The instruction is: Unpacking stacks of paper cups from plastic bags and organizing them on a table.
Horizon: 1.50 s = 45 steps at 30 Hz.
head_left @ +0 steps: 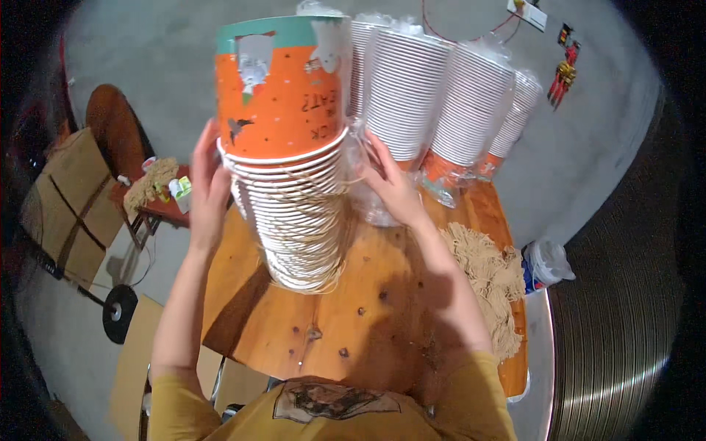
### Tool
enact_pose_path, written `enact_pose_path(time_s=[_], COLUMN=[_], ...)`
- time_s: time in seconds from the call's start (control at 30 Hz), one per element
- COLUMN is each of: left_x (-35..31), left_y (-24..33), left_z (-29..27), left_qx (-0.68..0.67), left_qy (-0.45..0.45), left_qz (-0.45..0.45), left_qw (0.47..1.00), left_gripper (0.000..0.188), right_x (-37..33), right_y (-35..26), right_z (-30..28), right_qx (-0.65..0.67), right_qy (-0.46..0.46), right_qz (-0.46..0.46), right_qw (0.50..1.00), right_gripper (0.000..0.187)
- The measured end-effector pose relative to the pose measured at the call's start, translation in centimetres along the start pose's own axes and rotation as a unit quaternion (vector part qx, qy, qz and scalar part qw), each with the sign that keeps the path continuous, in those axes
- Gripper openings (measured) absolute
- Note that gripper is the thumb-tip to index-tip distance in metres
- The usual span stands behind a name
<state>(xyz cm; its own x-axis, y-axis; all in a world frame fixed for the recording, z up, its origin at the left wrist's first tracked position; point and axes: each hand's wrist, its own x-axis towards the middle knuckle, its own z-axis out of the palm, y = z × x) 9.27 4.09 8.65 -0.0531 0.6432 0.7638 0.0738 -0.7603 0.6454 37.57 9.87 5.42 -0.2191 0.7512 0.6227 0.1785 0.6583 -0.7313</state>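
Observation:
A tall nested stack of paper buckets (283, 103) stands upside down in front of me. Its top bucket is orange with a teal band and printed pictures. Below it come many white rims with thin tan strings hanging around them. My left hand (209, 187), slightly blurred, is against the stack's left side, fingers partly curled behind it. On the other side my right hand (390, 184) is cupped beside the stack, thumb and index finger apart, close to some clear plastic film (375, 209). Its contact with the stack is partly hidden.
Several plastic-wrapped bucket stacks (408, 95) line the far side of the wooden table (353, 331). A heap of tan strings (482, 279) lies at the table's right. Beyond that are a lined bin (546, 263) and a ribbed shutter (614, 331). A chair (70, 195) stands left.

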Motion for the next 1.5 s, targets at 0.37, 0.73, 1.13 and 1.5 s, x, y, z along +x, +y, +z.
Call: enact_pose_path(time_s=[0.37, 0.73, 1.13, 1.5], left_x=[-10.4, -11.3, -4.8, 18.4], left_y=[0.8, -6.9, 1.0, 15.4], left_z=[11.4, 25.1, 23.1, 16.6], left_qx=[0.202, -0.133, 0.062, 0.638], left_qy=[-0.313, -0.251, -0.295, -0.075], left_qz=[0.284, -0.331, -0.144, 0.372], left_qw=[0.883, 0.9, 0.942, 0.67], left_gripper=[0.033, 0.055, 0.039, 0.012], right_x=[-8.1, -11.2, -10.2, 4.4], right_y=[18.6, 4.8, -0.9, -12.9], right_z=[-11.9, -12.3, -15.5, -15.5], right_qx=[-0.481, -0.225, -0.394, 0.469], right_qy=[0.064, -0.161, 0.083, 0.146], right_qz=[0.197, -0.043, 0.046, 0.164], right_qw=[0.852, 0.96, 0.914, 0.856], right_gripper=[0.033, 0.016, 0.043, 0.037])
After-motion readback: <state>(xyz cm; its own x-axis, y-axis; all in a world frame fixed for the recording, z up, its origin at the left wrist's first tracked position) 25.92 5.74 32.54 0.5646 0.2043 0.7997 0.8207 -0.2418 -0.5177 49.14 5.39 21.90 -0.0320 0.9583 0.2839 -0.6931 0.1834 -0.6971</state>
